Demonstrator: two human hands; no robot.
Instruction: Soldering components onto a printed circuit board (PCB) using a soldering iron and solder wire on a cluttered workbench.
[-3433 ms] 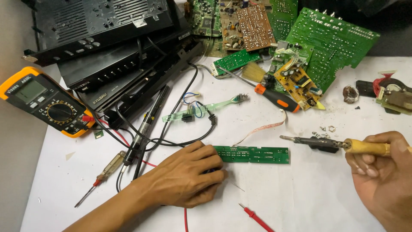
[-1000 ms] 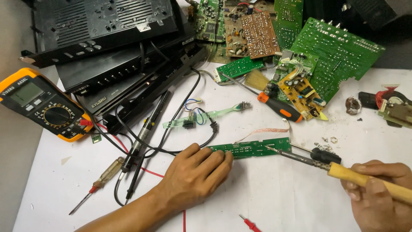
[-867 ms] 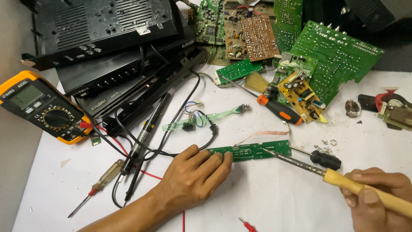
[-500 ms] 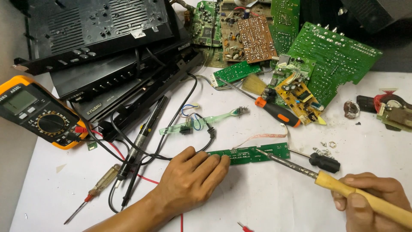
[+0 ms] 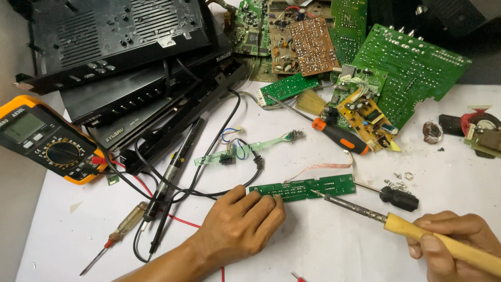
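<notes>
A white worktable [image 5: 334,250] under even light; grey floor [image 5: 15,219] shows at the left edge

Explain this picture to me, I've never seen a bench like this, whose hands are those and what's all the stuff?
The view comes from a camera on the person's head, looking down at their own two bare hands over a white table. The left hand presses down one end of a long, narrow green circuit board. The right hand grips a soldering iron by its yellow handle, its tip at that board. Around them lie an orange multimeter, black device casings, more circuit boards, screwdrivers and a green toothbrush.
</notes>
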